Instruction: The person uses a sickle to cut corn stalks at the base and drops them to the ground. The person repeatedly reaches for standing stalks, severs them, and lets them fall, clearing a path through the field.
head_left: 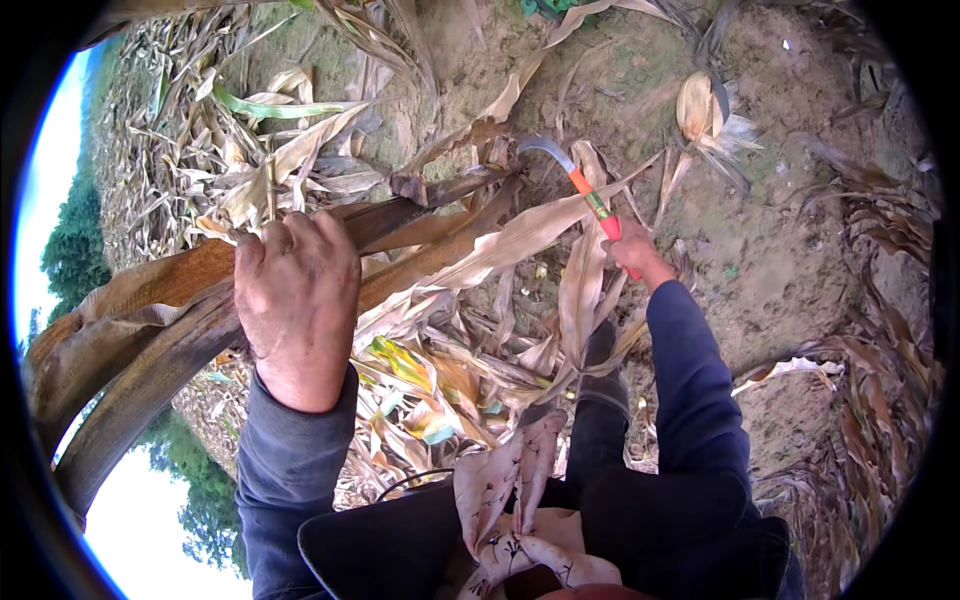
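Note:
My left hand (300,292) is closed around a dry brown corn stalk (397,217), whose long withered leaves trail off to the left and right. My right hand (637,251) grips the red and orange handle of a sickle (589,199). Its curved metal blade (547,148) points up and left, near the stalk's far end. Dry corn leaves (495,255) hang between the two hands. A corn ear in a pale, dry husk (696,109) lies beyond the sickle, on the right.
Bare soil (780,277) spreads on the right, with dry leaves (877,405) along that edge. Cut leaf litter (187,157) covers the ground at left. My dark-clad leg (600,405) stands among husks. A patterned scarf (495,495) hangs at my chest. Trees (75,232) rise far left.

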`<action>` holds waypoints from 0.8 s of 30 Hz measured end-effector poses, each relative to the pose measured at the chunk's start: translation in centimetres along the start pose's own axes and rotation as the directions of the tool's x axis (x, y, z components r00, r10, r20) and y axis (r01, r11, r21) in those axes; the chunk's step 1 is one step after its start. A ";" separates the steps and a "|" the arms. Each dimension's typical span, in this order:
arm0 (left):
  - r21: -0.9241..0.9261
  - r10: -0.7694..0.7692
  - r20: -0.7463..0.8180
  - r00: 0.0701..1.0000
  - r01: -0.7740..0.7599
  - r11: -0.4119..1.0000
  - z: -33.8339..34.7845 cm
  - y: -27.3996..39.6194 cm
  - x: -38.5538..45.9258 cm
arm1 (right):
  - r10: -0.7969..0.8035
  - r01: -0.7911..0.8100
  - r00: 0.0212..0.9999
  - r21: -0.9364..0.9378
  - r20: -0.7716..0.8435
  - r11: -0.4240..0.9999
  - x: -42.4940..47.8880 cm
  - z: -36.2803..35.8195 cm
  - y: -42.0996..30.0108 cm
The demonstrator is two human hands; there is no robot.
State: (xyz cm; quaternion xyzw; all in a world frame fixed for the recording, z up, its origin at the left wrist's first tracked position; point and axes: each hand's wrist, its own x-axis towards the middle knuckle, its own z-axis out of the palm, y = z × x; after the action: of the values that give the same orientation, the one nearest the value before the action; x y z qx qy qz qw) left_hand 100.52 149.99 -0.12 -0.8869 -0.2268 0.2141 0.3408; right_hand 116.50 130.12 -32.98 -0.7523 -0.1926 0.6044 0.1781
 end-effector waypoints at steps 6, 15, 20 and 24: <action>0.032 -0.017 -0.038 0.999 0.018 0.999 -0.2 0.4 0.4 | 0.067 0.099 0.938 0.447 -0.340 0.889 -0.7 21.9 2.8; 0.087 -0.018 -0.025 1.000 0.020 0.996 0.2 0.1 -0.4 | 0.019 -0.223 0.970 0.863 0.241 0.453 -2.4 7.3 -10.5; 0.072 -0.038 -0.040 0.998 0.041 0.997 0.1 0.4 -0.1 | -0.088 0.026 0.993 0.581 0.078 0.813 -1.0 6.2 4.0; 0.063 -0.056 -0.015 0.998 0.056 0.996 -0.1 0.7 0.7 | -0.087 0.244 0.911 0.358 -0.403 0.901 1.1 21.9 7.0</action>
State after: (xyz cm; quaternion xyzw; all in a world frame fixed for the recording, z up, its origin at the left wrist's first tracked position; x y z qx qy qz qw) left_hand 101.31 149.82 -0.67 -0.8703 -0.2425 0.2059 0.3760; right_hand 95.84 125.39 -41.97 -0.7822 -0.0914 0.4570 0.4135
